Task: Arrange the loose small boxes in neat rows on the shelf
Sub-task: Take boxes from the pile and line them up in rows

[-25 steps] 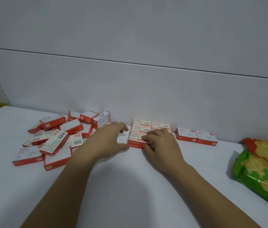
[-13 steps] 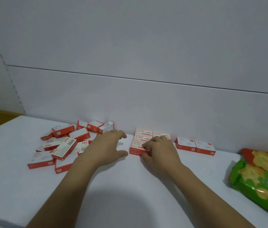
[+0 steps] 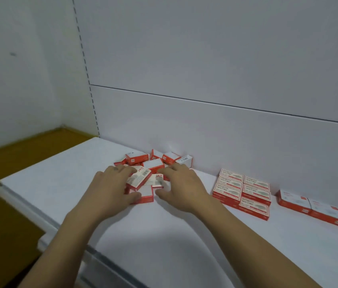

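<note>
- The shelf (image 3: 164, 235) is carrying every box, and the job is looking less than half done.
- The pile (image 3: 153, 164) of roughly a dozen loose boxes is lying jumbled at 9 o'clock from the sorted ones, not yet in rows.
- The block (image 3: 241, 194) of six is sitting flush, two columns by three.
- The left hand (image 3: 110, 192) is curling round a tilted box (image 3: 139, 178) at the pile's 7 o'clock edge. The right hand (image 3: 182, 188) is touching the pile at 4 o'clock, but I cannot tell whether it is gripping.
- The pair (image 3: 311, 206) is lying side by side at 3 o'clock from the block.
</note>
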{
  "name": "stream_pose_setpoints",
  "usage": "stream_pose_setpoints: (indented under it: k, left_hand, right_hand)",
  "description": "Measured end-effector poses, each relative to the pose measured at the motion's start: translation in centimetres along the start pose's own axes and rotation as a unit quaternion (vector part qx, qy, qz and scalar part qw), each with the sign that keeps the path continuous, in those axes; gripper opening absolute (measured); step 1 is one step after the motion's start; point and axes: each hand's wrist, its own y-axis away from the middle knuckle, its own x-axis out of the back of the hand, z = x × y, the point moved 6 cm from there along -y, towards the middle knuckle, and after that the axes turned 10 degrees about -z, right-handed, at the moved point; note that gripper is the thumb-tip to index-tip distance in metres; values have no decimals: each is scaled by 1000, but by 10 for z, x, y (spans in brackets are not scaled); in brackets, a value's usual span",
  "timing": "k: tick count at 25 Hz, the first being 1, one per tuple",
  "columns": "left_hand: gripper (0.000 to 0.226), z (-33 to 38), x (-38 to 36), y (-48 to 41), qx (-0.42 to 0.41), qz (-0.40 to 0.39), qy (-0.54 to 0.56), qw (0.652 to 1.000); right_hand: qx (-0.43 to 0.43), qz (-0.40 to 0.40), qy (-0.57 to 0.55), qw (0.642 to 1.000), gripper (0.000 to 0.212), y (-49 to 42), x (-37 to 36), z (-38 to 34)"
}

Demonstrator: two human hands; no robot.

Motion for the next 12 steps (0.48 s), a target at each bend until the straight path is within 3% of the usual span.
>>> stream_pose_setpoints:
  k: [7, 12]
  left_hand:
    - [65, -44, 13, 25, 49, 24, -7, 998]
    - [64, -49, 10, 29, 48, 27, -7, 998]
  right_hand:
    - [-4, -22, 41, 999, 66, -44, -26, -45]
    - [-20, 2, -6, 1000, 61, -53, -33, -47]
